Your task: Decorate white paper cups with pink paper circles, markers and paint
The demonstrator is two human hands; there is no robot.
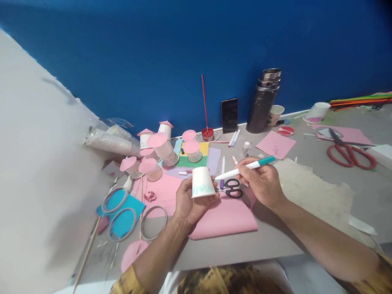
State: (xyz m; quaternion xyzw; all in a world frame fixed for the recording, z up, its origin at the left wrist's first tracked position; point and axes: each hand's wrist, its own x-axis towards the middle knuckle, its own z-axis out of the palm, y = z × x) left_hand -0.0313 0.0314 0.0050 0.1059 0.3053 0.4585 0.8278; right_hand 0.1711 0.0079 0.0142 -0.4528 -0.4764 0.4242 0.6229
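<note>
My left hand (188,202) holds a white paper cup (202,182) upside down above the pink paper sheet (226,216); the cup has teal scribbles near its rim. A white marker with a teal cap end (245,167) is gripped in my right hand (260,179), its tip touching the side of the cup. Small black-handled scissors (232,188) lie on the pink sheet just under the marker.
Several cups topped with pink paper (159,153) stand at the back left beside a sleeve of stacked cups (107,141). Tape rings (122,222) lie on blue paper. A phone (229,115), a steel flask (263,102), red-handled scissors (349,153) and loose markers (234,138) sit further back.
</note>
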